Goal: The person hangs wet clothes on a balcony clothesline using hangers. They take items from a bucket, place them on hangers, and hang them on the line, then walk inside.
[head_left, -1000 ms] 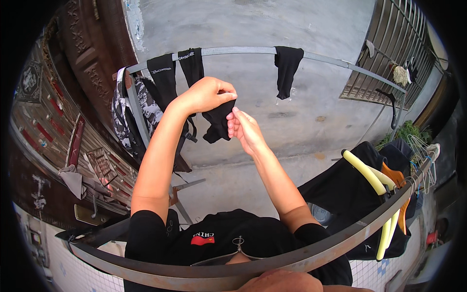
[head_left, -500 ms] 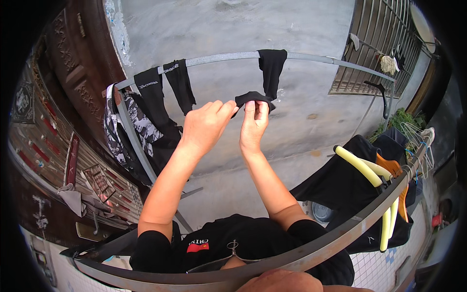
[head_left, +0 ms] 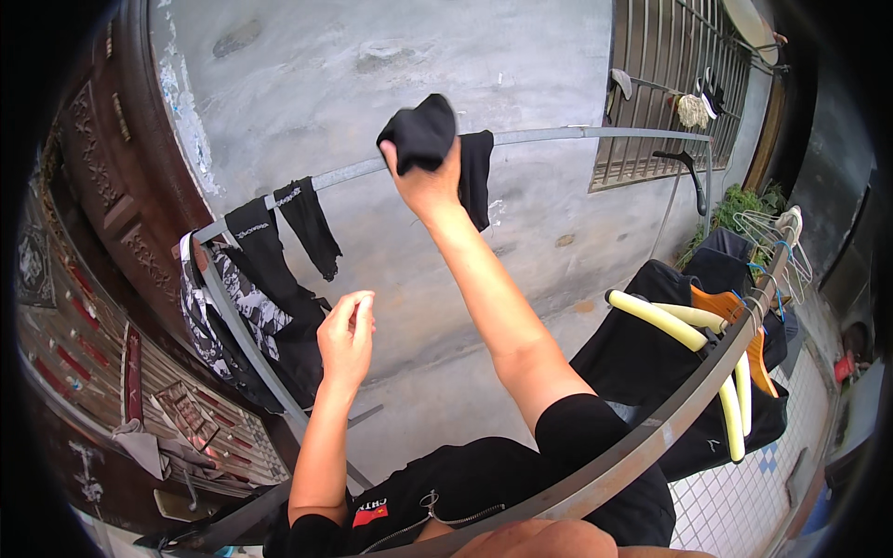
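Note:
My right hand is raised to the grey metal rail and closed round a bunched piece of black cloth, which looks like a sock. The cloth is slightly smeared by motion and hides most of my fingers. Beside it, a black sock hangs folded over the rail. Lower down, in front of the wall, my left hand has its fingers curled together with nothing visible in them. Left along the rail hang two black pieces with pale markings, one long and one short.
A black-and-white patterned garment hangs at the rail's left end. A nearer rail crosses close before me, with dark clothes and yellow padded hangers on the right. A barred window and a carved door flank the wall.
My right hand has carried the black sock up and left to the rail. My left hand has let go of it and dropped lower. The view has shifted a little.

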Tool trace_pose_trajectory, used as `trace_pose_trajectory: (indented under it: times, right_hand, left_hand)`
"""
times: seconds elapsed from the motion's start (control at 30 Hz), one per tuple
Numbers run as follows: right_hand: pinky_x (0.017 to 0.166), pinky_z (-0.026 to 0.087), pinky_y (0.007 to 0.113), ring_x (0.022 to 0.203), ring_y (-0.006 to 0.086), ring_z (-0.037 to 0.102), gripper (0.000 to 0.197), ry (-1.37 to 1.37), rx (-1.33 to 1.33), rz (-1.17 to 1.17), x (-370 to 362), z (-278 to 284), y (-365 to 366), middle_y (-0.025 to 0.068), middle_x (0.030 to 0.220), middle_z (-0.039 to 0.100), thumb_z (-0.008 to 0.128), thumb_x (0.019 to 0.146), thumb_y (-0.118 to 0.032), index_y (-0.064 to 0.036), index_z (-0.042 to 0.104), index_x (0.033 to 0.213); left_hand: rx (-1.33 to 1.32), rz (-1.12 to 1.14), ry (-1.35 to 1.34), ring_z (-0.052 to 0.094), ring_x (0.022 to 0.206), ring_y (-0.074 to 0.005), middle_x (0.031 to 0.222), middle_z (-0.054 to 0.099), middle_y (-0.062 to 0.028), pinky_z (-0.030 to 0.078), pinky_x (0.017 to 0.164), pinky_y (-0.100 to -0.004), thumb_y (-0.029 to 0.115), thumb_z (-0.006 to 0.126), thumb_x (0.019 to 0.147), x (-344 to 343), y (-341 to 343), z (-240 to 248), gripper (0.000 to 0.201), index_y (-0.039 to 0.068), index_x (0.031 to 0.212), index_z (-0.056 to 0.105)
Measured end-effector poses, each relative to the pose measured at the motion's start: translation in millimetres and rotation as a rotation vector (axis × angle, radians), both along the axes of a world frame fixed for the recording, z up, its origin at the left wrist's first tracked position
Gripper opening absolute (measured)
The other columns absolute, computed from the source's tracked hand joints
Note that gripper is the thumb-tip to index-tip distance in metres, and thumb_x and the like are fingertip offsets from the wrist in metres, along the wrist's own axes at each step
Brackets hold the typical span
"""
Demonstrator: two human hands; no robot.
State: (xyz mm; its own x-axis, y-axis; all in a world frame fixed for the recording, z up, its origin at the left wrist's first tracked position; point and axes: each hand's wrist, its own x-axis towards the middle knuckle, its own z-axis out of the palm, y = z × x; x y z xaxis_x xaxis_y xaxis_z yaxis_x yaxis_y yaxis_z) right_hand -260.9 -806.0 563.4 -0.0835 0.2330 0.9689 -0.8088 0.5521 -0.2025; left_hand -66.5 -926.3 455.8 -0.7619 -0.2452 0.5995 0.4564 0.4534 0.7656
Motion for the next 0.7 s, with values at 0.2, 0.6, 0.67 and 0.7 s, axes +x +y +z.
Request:
trace_pose_trajectory:
  times: [0.2, 0.6, 0.67, 0.7]
  right_hand:
    - [0.104, 0.034, 0.047, 0.127, 0.0345, 0.042, 0.06, -0.208, 0.444, -0.236, -37, -54, -12, 0.0165, 0.136, 0.046, 0.072, 0.082, -0.028, -0.0044, 0.048, 0.131]
    - [0.109, 0.031, 0.047, 0.131, 0.0297, 0.04, 0.055, -0.06, 0.78, -0.222, -30, -48, -2, 0.0085, 0.139, 0.045, 0.069, 0.083, -0.025, -0.0122, 0.049, 0.133]
    - [0.109, 0.031, 0.048, 0.131, 0.0288, 0.04, 0.051, 0.036, 0.895, -0.198, -33, -50, 3, 0.0073, 0.139, 0.045, 0.069, 0.084, -0.026, -0.0136, 0.051, 0.131]
    - [0.108, 0.032, 0.047, 0.133, 0.0269, 0.039, 0.05, 0.011, 0.832, -0.112, -33, -48, 3, 0.0058, 0.142, 0.044, 0.069, 0.085, -0.029, -0.0147, 0.053, 0.13]
  left_hand:
    - [0.052, 0.065, -0.172, 0.053, 0.06, -0.0053, 0.07, 0.056, 0.0007, 0.046, 0.054, -0.0216, 0.014, 0.058, 0.097, 15, -28, -18, 0.015, 0.001, 0.098, 0.065]
    - [0.106, 0.063, -0.403, 0.051, 0.051, -0.005, 0.064, 0.055, 0.0013, 0.043, 0.047, -0.0202, 0.018, 0.055, 0.098, 25, -47, -66, 0.018, 0.004, 0.098, 0.066]
    - [0.136, 0.039, -0.431, 0.052, 0.053, -0.0052, 0.066, 0.057, 0.0, 0.044, 0.048, -0.0208, 0.018, 0.056, 0.098, 27, -47, -70, 0.019, 0.002, 0.098, 0.066]
    - [0.146, 0.031, -0.436, 0.052, 0.053, -0.0053, 0.066, 0.057, 0.0, 0.045, 0.048, -0.0208, 0.018, 0.056, 0.098, 29, -49, -72, 0.019, 0.002, 0.098, 0.066]
